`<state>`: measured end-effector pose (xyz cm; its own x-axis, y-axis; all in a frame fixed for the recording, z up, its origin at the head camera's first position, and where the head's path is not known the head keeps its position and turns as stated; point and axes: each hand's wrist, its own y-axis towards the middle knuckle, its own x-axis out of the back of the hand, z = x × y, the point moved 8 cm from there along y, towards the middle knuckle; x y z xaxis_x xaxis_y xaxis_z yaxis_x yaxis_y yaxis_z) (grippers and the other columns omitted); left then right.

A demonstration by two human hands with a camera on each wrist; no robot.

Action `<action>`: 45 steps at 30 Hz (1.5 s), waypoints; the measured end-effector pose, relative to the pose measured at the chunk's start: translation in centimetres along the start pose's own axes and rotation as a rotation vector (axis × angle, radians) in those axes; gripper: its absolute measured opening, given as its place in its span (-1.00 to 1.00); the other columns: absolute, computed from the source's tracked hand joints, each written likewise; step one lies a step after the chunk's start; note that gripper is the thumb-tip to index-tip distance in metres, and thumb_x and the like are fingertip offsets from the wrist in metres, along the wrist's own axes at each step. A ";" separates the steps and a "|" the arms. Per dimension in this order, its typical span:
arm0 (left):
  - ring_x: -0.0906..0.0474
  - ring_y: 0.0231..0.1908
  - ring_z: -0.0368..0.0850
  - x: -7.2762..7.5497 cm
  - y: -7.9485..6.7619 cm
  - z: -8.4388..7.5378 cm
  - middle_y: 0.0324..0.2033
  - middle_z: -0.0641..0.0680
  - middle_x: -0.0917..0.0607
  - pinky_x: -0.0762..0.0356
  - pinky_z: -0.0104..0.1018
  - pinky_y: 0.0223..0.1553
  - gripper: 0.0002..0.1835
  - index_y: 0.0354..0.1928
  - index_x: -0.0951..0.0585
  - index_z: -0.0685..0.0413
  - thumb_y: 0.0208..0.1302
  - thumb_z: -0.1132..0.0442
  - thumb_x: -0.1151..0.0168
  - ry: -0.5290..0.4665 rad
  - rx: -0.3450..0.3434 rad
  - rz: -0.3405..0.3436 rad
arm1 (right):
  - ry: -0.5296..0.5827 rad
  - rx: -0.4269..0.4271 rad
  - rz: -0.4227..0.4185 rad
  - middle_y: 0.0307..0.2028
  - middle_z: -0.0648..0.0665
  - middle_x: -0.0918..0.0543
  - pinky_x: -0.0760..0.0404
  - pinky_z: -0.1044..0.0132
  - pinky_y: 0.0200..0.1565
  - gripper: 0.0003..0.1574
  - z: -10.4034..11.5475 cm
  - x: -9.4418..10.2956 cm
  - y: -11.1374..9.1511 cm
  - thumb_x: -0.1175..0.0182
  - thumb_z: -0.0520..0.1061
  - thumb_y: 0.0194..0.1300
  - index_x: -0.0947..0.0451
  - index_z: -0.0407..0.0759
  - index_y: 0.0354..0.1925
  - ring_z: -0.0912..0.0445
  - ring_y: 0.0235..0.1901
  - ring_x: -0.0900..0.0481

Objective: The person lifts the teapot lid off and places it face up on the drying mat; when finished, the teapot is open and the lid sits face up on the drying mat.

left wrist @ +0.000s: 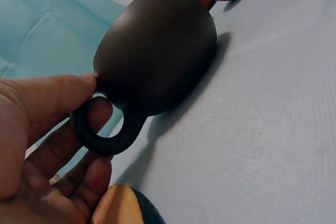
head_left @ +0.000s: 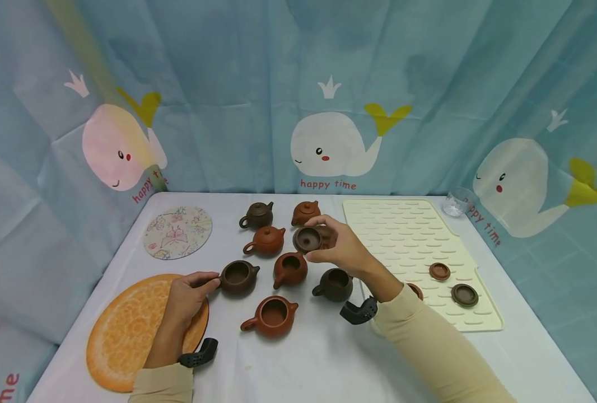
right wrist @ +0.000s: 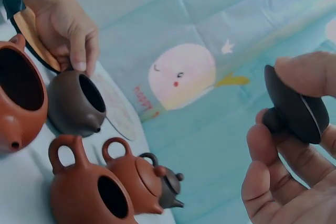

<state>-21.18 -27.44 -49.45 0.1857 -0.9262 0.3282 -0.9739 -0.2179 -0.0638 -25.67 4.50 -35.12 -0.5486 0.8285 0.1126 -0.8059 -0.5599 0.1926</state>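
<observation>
My left hand (head_left: 183, 299) pinches the ring handle of a dark brown teapot (head_left: 239, 284) that has no lid on. In the left wrist view the thumb presses where this teapot's handle (left wrist: 107, 145) joins the body. A dark brown teapot lid (head_left: 307, 240) is held by its edge between the thumb and fingers of my right hand (head_left: 349, 246), raised behind the open teapots. The right wrist view shows the lid (right wrist: 294, 106) tipped on edge, its knob among the fingers. Close by stand an open reddish teapot (head_left: 288, 272) and an open black teapot (head_left: 335, 284).
Another open reddish teapot (head_left: 275, 313) stands nearer. Lidded ones include a dark teapot (head_left: 259, 214) and a reddish teapot (head_left: 267, 239). A cream ridged mat (head_left: 389, 224) on the right bears several lids; a clear cup (head_left: 457, 202) stands behind. Left lie an orange round mat (head_left: 122, 330) and a floral disc (head_left: 177, 229).
</observation>
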 end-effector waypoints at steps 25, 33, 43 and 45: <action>-0.51 -0.01 -0.02 -0.2 0.0 0.0 -0.07 0.16 -0.66 -0.42 -0.45 -0.06 -0.72 -0.04 -0.69 0.23 0.25 0.25 -0.34 0.007 0.043 0.009 | -0.125 0.095 -0.101 0.09 -0.33 -0.45 -0.55 0.26 -0.11 -0.26 1.6 5.6 -6.2 -0.32 -0.48 0.11 -0.30 -0.39 0.24 -0.03 -0.07 -0.57; -0.51 -0.03 -0.04 -0.1 0.3 0.2 -0.08 0.15 -0.66 -0.42 -0.46 -0.07 -0.72 -0.06 -0.69 0.21 0.25 0.22 -0.35 0.015 0.032 0.005 | -0.202 0.110 -0.137 0.10 -0.36 -0.46 -0.54 0.25 -0.07 -0.24 1.0 7.3 -7.3 -0.31 -0.52 0.09 -0.31 -0.39 0.25 -0.03 -0.07 -0.58; -0.50 -0.02 -0.05 0.0 0.3 0.3 -0.09 0.15 -0.67 -0.41 -0.44 -0.05 -0.73 -0.07 -0.70 0.21 0.24 0.23 -0.35 0.016 0.040 -0.009 | -0.268 0.113 -0.187 0.07 -0.38 -0.47 -0.53 0.29 -0.06 -0.25 0.0 9.3 -8.9 -0.31 -0.52 0.10 -0.31 -0.41 0.26 -0.01 -0.04 -0.57; -0.50 -0.02 -0.04 0.0 0.3 0.3 -0.09 0.15 -0.67 -0.41 -0.43 -0.04 -0.73 -0.07 -0.70 0.22 0.24 0.23 -0.35 0.016 0.039 -0.011 | -0.283 0.108 -0.194 0.07 -0.37 -0.48 -0.53 0.30 -0.06 -0.25 -0.2 9.7 -9.2 -0.31 -0.52 0.10 -0.31 -0.41 0.25 0.00 -0.03 -0.57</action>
<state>-21.48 -27.57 -49.75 0.1944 -0.9187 0.3438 -0.9659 -0.2404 -0.0964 -23.68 17.71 -36.04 -0.2922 0.8991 0.3260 -0.8525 -0.3994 0.3372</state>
